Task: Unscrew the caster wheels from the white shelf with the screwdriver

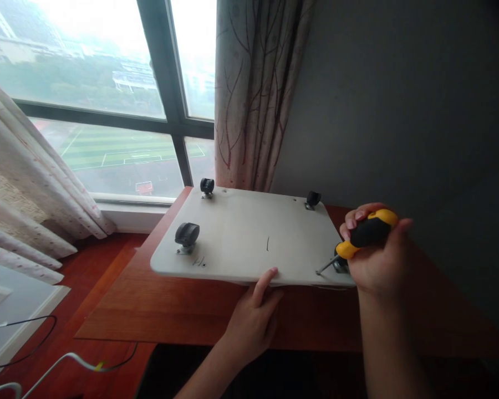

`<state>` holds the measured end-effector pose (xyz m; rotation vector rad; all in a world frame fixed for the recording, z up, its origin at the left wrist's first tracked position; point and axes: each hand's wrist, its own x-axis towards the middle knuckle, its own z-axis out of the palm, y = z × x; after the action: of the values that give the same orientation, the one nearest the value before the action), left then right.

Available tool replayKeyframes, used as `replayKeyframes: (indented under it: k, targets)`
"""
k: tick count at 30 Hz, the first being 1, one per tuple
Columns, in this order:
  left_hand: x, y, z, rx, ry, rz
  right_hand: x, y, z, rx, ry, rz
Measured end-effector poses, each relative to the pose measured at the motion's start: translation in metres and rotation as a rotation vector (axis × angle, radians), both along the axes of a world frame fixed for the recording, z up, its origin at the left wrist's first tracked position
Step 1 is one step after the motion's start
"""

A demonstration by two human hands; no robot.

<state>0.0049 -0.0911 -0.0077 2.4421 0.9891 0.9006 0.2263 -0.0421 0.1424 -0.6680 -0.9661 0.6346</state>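
Observation:
A white board [241,227] with rounded corners lies on the table, casters facing up. My right hand [380,260] is wrapped round a yellow and black screwdriver [370,233], whose shaft slants down to the left. Its tip meets the board near the front right corner, at a small screw or hole I cannot make out clearly. Just behind the shaft a caster [341,260] is partly hidden by that hand. My left hand [253,313] grips the board's front edge, one finger on top and the others below. Black casters also stand at the front left [187,237], back left [207,187] and back right [313,199].
The brown wooden table [149,310] extends past the board at the front and sides. Behind it hang a patterned curtain [249,100] and a grey wall [378,100]. A window [108,127] is at the left. Cables [62,360] run over the floor at lower left.

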Motion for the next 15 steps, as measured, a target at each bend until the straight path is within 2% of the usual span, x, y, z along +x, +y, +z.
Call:
replayKeyframes:
  k: [6,10,12,15]
  targets:
    - [0.0007,0.0007,0.0000,0.014,0.001,0.002,-0.0045,-0.0045,-0.0030,0.059,-0.060,-0.003]
    - [0.0008,0.0006,-0.0007,0.024,0.003,0.017,-0.0040,-0.0047,-0.0082,0.126,-0.126,-0.082]
    - [0.0006,0.0006,-0.0008,0.028,-0.001,0.018,-0.0019,-0.0041,-0.0088,0.089,-0.113,-0.109]
    - [0.0000,0.0009,-0.0007,0.031,-0.009,0.015,0.0002,-0.0038,-0.0067,-0.031,-0.096,-0.039]
